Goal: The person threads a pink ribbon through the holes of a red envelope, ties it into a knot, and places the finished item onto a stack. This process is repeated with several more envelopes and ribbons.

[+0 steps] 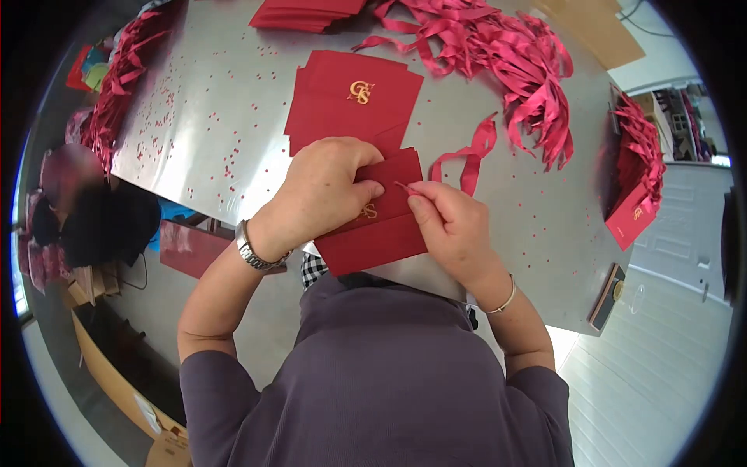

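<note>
A red paper bag with a gold logo, partly covered by my fingers, is at the table's near edge. My left hand grips its upper part, thumb on the front face. At the bag's right side my right hand pinches the end of a pink ribbon between thumb and forefinger. The rest of that ribbon curls over the table beyond the hand. Just past my left hand lie flat red bags with a gold logo on the top one.
Pink ribbons are heaped at the far side of the metal table, beside a red stack. Small red dots litter the surface. More ribboned bags hang at the right edge. A person is at the left.
</note>
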The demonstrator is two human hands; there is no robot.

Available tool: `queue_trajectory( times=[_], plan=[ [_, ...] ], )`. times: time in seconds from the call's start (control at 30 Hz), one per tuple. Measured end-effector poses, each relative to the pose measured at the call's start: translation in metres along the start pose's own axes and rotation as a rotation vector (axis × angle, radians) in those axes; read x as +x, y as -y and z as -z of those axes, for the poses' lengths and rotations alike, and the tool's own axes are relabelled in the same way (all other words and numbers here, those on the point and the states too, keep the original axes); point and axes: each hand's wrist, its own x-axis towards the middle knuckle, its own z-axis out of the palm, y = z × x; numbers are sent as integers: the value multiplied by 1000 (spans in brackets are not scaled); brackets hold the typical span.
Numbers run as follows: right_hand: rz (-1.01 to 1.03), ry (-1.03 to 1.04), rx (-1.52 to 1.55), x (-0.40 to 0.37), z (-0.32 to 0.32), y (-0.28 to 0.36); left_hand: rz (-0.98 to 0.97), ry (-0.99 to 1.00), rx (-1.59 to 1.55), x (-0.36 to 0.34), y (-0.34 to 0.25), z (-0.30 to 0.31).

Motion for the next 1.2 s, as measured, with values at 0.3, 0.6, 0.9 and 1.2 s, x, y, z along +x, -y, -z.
queue_trajectory(
  times=[0.3,0.6,0.9,1.2],
  plan=[
    [19,26,-149,5,-32,-4,236,29,-338,-27,23,-25],
    [83,69,-243,9,-41,-4,331,-26,-314,-34,25,-33],
    [201,78,-393,10,-39,7,163,-172,-213,-43,18,-39],
    [210,317,-428,27,-22,11,-22,-274,-37,-47,19,-54]
  ],
)
